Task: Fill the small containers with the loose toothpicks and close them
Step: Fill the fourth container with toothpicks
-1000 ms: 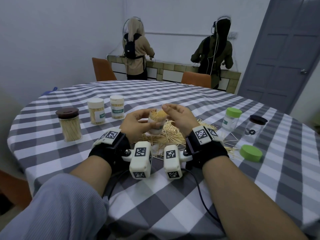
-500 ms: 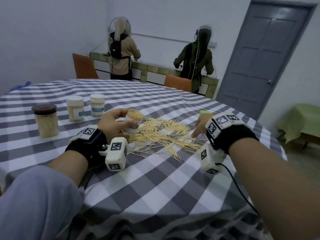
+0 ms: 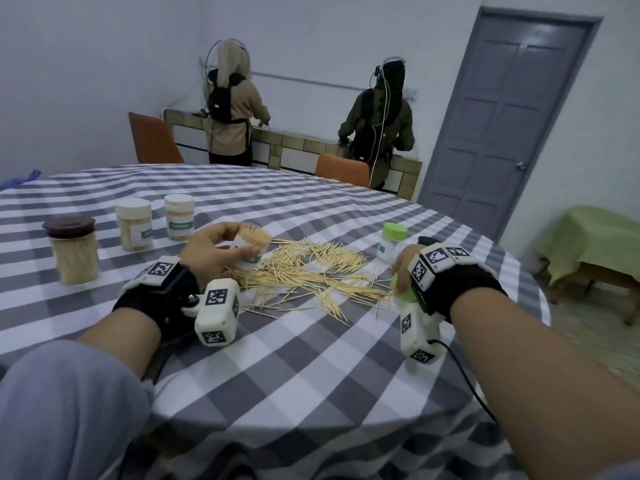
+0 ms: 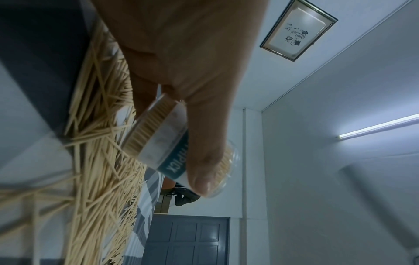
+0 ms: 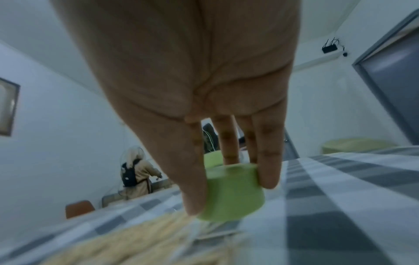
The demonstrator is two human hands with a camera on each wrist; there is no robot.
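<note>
My left hand (image 3: 221,247) grips a small clear container (image 3: 251,249) packed with toothpicks, lidless and tilted, just above the left edge of the loose toothpick pile (image 3: 311,271). The left wrist view shows the same container (image 4: 163,143) under my thumb, with the pile (image 4: 97,161) beneath. My right hand (image 3: 401,271) is at the pile's right end, its thumb and fingers pinching a green lid (image 3: 403,292). In the right wrist view the green lid (image 5: 231,191) sits between thumb and fingers, just above the cloth.
A brown-lidded jar (image 3: 72,251) and two white-lidded containers (image 3: 135,223) (image 3: 179,216), all full, stand at the left. A green-capped container (image 3: 391,242) stands behind my right hand. The checked round table (image 3: 311,375) has two orange chairs behind; two people stand at the far counter.
My right hand left the container, swung right across the pile and took hold of the green lid. The left hand kept the container and tilted it slightly.
</note>
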